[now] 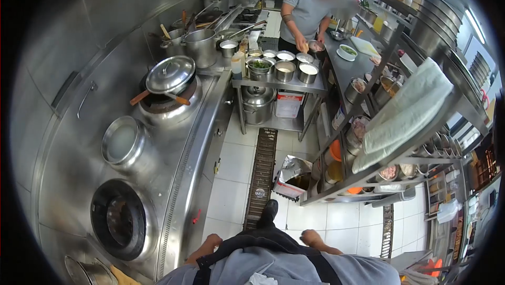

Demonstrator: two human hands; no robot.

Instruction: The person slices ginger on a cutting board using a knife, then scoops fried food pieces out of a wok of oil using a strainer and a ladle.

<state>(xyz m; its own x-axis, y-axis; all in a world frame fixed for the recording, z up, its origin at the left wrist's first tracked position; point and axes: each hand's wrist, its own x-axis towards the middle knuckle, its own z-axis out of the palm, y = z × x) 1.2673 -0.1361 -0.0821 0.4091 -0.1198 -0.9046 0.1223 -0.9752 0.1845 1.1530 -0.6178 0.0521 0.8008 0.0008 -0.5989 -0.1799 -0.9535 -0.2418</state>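
Note:
My left hand (pixel 212 241) hangs low at my side, next to the front edge of the steel wok range (pixel 197 164). Its fingers look curled in, and nothing shows in them. On the other side, my right hand (pixel 312 238) hangs over the white floor tiles, also curled with nothing visible in it. Neither hand touches the equipment. On the range, a lidded wok (pixel 169 74) sits on the far burner. A steel pot (pixel 123 142) of cloudy liquid stands in the middle, and the near burner (pixel 118 219) is a dark open ring.
A steel cart (pixel 310 85) with several filled containers stands ahead. Behind it a co-worker (pixel 307 14) handles food over a bowl. An open foil-lined box (pixel 294 175) sits on the floor beside the drain grate (pixel 261 166). Shelving (pixel 363 177) with a draped cloth (pixel 407 114) lines the right.

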